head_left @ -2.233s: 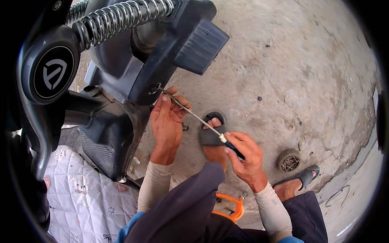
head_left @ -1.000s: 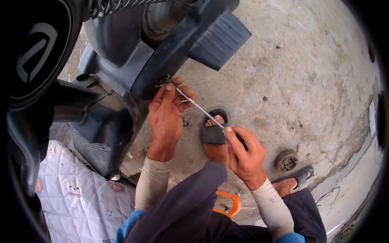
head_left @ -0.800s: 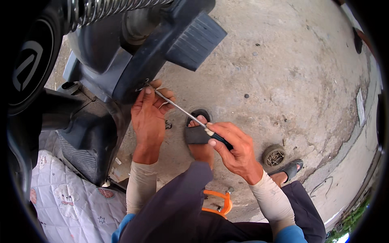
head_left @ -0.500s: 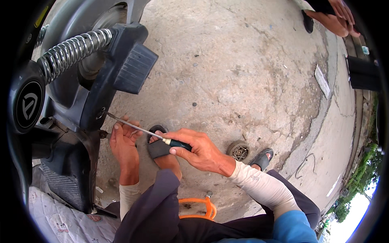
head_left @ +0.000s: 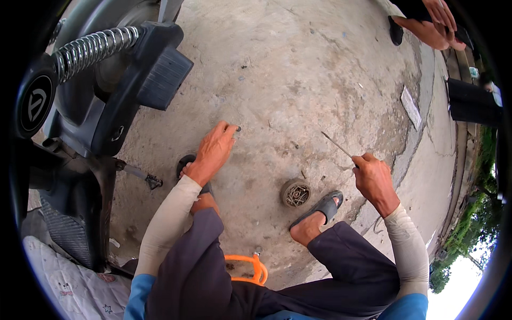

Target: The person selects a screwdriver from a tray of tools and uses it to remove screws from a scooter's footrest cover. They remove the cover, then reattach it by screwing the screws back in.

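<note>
My left hand (head_left: 213, 150) reaches down to the concrete with its fingers bent together at a small dark round piece (head_left: 238, 128). Part of that piece sticks out beyond the fingertips; my thumb is mostly hidden. Off to the right, my right hand (head_left: 373, 180) is closed round the handle of a screwdriver (head_left: 337, 144), whose metal shaft points up and left, clear of everything. At the left stands a motor scooter (head_left: 120, 101) with a chrome coil spring (head_left: 98, 50) and a recessed hole (head_left: 118, 133) in its dark plastic cover.
A round tin (head_left: 286, 198) of screws stands between my sandalled feet. An orange tubular frame (head_left: 248, 260) lies close below me. A quilted cloth (head_left: 64, 277) is at the lower left. Someone's leg (head_left: 424, 33) shows at the far right, beyond a flat pale slab (head_left: 410, 108).
The screwdriver has left the hole in the scooter's cover and swung right with my right hand. My left hand has moved from beside the cover to the small dark piece on the ground.
</note>
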`<state>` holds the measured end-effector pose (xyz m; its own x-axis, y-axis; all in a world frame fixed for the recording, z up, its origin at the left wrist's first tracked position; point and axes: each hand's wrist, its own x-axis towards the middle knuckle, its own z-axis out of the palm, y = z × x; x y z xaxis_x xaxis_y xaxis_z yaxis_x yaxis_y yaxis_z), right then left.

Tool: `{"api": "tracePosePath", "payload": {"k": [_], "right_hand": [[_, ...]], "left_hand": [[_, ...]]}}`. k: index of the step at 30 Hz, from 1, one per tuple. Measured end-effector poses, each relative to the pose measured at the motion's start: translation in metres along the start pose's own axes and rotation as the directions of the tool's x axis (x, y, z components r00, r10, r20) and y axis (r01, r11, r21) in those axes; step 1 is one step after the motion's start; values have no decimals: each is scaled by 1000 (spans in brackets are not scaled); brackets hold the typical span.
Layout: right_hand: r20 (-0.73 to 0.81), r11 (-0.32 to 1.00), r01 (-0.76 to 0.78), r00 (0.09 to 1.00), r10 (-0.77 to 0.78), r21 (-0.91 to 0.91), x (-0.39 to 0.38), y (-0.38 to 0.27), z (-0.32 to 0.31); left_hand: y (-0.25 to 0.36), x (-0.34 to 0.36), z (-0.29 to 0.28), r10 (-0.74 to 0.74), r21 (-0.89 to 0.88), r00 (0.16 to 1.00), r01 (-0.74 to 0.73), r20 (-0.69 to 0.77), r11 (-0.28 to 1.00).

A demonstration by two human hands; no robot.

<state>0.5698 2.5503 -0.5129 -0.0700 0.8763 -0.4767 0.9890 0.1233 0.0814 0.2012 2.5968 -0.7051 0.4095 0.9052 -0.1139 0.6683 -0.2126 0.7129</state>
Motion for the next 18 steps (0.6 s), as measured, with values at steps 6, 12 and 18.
{"api": "tracePosePath", "payload": {"k": [6, 12, 18], "right_hand": [[-26, 986, -34, 999, 39, 161, 8, 15, 1], [-72, 997, -8, 997, 14, 77, 21, 8, -6], [-71, 999, 30, 997, -28, 32, 43, -12, -8]], "left_hand": [[-4, 46, 21, -10, 354, 991, -38, 133, 934], [-6, 106, -4, 6, 139, 999, -1, -34, 990], [-23, 166, -31, -123, 342, 988, 148, -95, 928]]}}
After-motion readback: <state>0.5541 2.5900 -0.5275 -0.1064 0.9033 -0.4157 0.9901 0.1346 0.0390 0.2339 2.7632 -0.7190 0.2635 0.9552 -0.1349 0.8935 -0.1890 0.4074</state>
